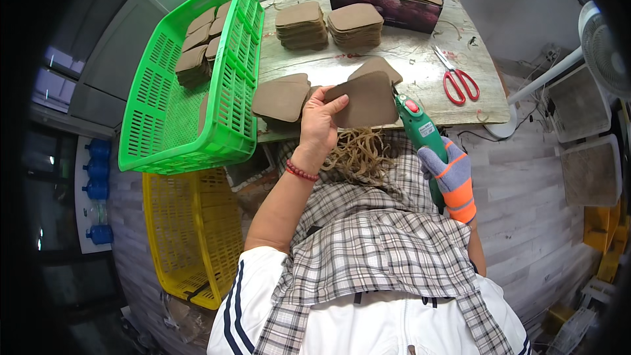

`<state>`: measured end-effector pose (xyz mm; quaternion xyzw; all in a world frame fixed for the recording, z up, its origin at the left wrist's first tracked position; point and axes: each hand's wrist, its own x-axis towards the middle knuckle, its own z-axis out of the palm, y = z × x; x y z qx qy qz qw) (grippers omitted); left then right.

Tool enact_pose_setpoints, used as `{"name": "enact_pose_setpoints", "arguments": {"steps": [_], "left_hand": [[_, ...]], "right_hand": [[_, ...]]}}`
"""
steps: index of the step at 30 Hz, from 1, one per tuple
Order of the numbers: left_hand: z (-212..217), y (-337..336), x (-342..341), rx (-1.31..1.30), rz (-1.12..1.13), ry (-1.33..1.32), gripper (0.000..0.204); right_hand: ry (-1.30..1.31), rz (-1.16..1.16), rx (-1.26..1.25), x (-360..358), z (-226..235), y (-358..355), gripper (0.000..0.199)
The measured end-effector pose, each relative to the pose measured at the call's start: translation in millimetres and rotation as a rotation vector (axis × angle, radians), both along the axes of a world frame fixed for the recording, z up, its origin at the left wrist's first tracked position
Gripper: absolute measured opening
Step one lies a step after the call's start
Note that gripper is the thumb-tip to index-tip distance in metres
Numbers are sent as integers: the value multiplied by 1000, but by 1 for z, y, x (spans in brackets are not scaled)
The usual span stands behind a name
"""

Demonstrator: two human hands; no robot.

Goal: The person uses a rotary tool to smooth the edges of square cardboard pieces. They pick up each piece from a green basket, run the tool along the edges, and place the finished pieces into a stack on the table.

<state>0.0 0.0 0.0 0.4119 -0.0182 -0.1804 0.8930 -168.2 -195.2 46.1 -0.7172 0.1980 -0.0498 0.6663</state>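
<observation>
My left hand (318,125) pinches a brown rounded-square pad (369,102) by its left side, thumb on top. In my right hand (451,181), which wears a grey and orange glove, is a green electric cutter (420,128) with a red button. Its tip meets the pad's right edge. Another brown pad (379,67) lies just behind the held one. Left of my left hand rests a loose pile of pads (281,100). Below the held pad, a heap of thin brown trimmings (361,154) lies on my checked apron (368,250).
On the table (407,49) stand two pad stacks (301,25) and a dark box (384,8) filled with pads. Red-handled scissors (462,85) lie at right. A green crate (243,92) holding pads leans at left, above a yellow crate (174,236). A white fan (601,46) stands far right.
</observation>
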Motion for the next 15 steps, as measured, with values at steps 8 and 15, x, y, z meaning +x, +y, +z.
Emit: {"name": "enact_pose_setpoints", "arguments": {"steps": [8, 15], "left_hand": [[2, 18, 2, 336, -116, -177, 19], [18, 131, 90, 938, 303, -382, 27]], "right_hand": [[9, -30, 7, -3, 3, -5, 21], [-2, -68, 0, -4, 1, -11, 24]]}}
